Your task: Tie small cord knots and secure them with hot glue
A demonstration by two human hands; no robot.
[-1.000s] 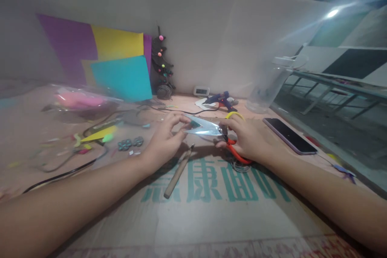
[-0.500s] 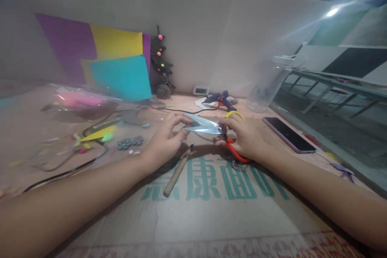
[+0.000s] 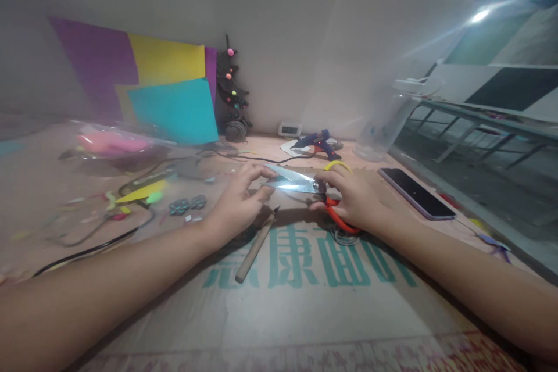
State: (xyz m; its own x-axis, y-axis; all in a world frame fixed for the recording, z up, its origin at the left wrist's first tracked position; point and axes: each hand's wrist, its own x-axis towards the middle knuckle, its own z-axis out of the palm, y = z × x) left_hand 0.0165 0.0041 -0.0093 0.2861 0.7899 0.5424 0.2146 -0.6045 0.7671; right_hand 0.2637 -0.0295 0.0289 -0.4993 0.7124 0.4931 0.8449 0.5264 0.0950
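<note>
My right hand point(image 3: 349, 195) is wrapped round the handles of a pair of scissors point(image 3: 296, 183), one handle yellow and the other red-orange. The blades point left, slightly apart. At their tips is my left hand point(image 3: 244, 197), thumb and fingers curled close together in a pinch; whatever they hold is too small or hidden to name. Below the left fingers a wooden-handled tool with a thin dark tip point(image 3: 257, 247) lies slanted on the tabletop. A coil of thin wire point(image 3: 345, 236) rests under my right hand.
A phone point(image 3: 416, 193) lies at the right. Behind are a blue glue gun point(image 3: 316, 142), a small digital clock point(image 3: 289, 129) and a clear container point(image 3: 377, 133). Coloured sheets point(image 3: 174, 110) lean on the wall beside a decorated dark branch point(image 3: 233, 93). Wire flowers point(image 3: 187, 205) and scraps lie left.
The scissor blades have closed a little, and the small greenish spot between them no longer shows. Both hands stay in nearly the same place.
</note>
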